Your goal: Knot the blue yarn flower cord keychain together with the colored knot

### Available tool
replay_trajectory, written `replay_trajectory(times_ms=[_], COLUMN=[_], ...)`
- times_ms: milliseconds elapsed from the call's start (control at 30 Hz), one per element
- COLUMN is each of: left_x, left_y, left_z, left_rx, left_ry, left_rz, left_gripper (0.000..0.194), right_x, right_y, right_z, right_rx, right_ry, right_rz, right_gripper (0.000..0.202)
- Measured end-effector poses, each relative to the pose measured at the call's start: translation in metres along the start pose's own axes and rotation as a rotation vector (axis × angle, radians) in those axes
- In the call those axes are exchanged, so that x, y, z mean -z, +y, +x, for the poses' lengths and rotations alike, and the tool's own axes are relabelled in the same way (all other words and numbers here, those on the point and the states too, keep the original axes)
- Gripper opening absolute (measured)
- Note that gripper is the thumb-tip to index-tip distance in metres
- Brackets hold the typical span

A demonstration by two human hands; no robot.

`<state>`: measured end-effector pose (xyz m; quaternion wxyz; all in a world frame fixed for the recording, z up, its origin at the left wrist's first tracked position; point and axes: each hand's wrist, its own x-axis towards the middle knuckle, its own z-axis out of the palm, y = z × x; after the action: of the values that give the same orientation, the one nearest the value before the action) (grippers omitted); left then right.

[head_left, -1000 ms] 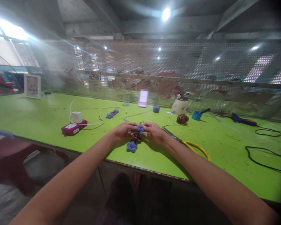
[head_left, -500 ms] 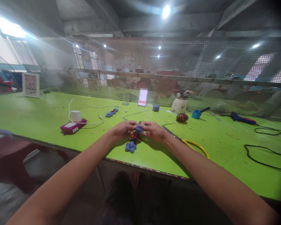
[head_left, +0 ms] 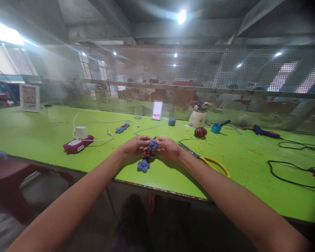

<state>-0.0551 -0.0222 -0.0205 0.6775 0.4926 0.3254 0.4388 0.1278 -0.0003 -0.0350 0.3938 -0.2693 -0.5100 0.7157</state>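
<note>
My left hand (head_left: 137, 145) and my right hand (head_left: 169, 147) meet over the near edge of the table, both closed on a strip of crocheted flowers (head_left: 148, 155). Fingers and thumbs pinch the blue flower at its upper end from either side. Below it hang a dark flower with orange flecks and another blue flower (head_left: 143, 166), lying at or just above the green tabletop. The fingertips partly hide the upper flower. Beside my right wrist lie scissors (head_left: 212, 163) with yellow handles, blades pointing towards my hand.
On the green table (head_left: 241, 196) are a similar flower strip (head_left: 122, 128), a purple power strip (head_left: 78, 144) with a white charger, a blue yarn ball (head_left: 172, 121), a multicoloured yarn ball (head_left: 200, 132), a blue cup (head_left: 215, 128), a jug (head_left: 197, 117), a phone (head_left: 156, 110) and a corded tool (head_left: 266, 132).
The view has shifted slightly, so the things on the table appear further left. Both hands keep their pinch, and the upper blue flower shows a little more between the fingers.
</note>
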Motion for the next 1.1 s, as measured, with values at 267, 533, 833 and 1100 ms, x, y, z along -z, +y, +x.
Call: replay_trajectory(times_ms=[267,533,833,1100], left_x=[0.0067,0.0035,0.0015,0.0005], left_y=[-0.0016,-0.0009,0.0001,-0.0022], left_z=[0.0057,0.0035,-0.0013,0.0016], left_rx=[0.061,0.071,0.073,0.056], left_ry=[0.08,0.063,-0.026,0.023], left_rz=[0.065,0.051,-0.02,-0.057], left_gripper=[0.006,0.025,0.018,0.006], right_x=[0.0007,0.0004,-0.0034,-0.0013], right_y=[0.0056,0.006,0.0047,0.0073], right_z=[0.003,0.0019,-0.0004,0.0018], right_rx=[-0.023,0.011,0.034,0.028], right_ry=[0.041,0.075,0.081,0.094], right_rz=[0.004,-0.025,-0.044,-0.054], right_gripper=[0.01,0.018,0.021,0.021])
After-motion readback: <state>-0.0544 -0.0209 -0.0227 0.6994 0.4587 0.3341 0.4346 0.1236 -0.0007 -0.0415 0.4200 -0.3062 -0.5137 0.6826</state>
